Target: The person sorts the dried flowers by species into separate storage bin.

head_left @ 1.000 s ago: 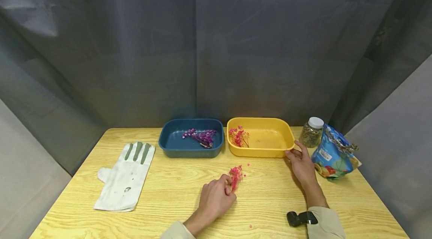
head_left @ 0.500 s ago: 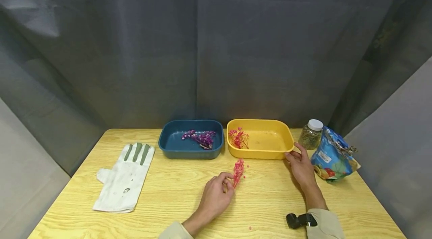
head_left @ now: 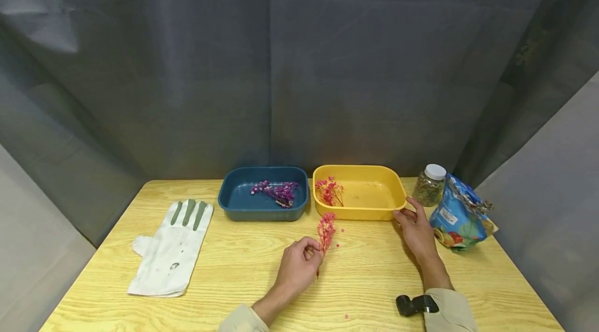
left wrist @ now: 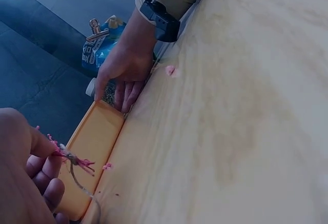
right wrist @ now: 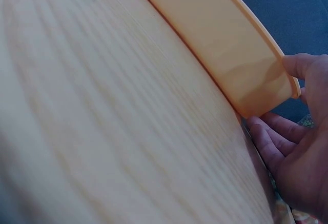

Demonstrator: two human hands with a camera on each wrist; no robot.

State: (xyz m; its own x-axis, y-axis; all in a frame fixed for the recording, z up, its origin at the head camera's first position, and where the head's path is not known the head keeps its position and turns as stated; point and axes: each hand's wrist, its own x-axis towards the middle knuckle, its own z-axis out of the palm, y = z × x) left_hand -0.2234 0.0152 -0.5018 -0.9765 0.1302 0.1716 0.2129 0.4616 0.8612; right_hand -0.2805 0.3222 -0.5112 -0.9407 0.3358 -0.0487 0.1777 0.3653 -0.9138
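Note:
My left hand (head_left: 298, 265) pinches a small bunch of pink dried flowers (head_left: 326, 230) above the table, heads pointing away. In the left wrist view its reddish stems (left wrist: 84, 163) are tied with a thin string (left wrist: 82, 187) that hangs down. My right hand (head_left: 417, 230) touches the near right corner of the yellow tray (head_left: 360, 213). The right wrist view has one digit at the tray's rim and relaxed fingers (right wrist: 274, 137) low against its end. More pink dried flowers (head_left: 329, 192) lie in that tray's left side.
Left of the yellow tray stands a dark blue tray (head_left: 264, 214) with purple dried flowers (head_left: 278, 192). A white glove (head_left: 170, 254) lies at left. A white-lidded jar (head_left: 429, 186) and a clipped blue bag (head_left: 460, 215) stand at right. Pink bits (head_left: 342, 230) dot the table (head_left: 243, 269).
My left hand has raised the pink dried flowers from the table, turning them more upright, and their lower stems now show below the fingers. My right hand keeps its place at the yellow tray.

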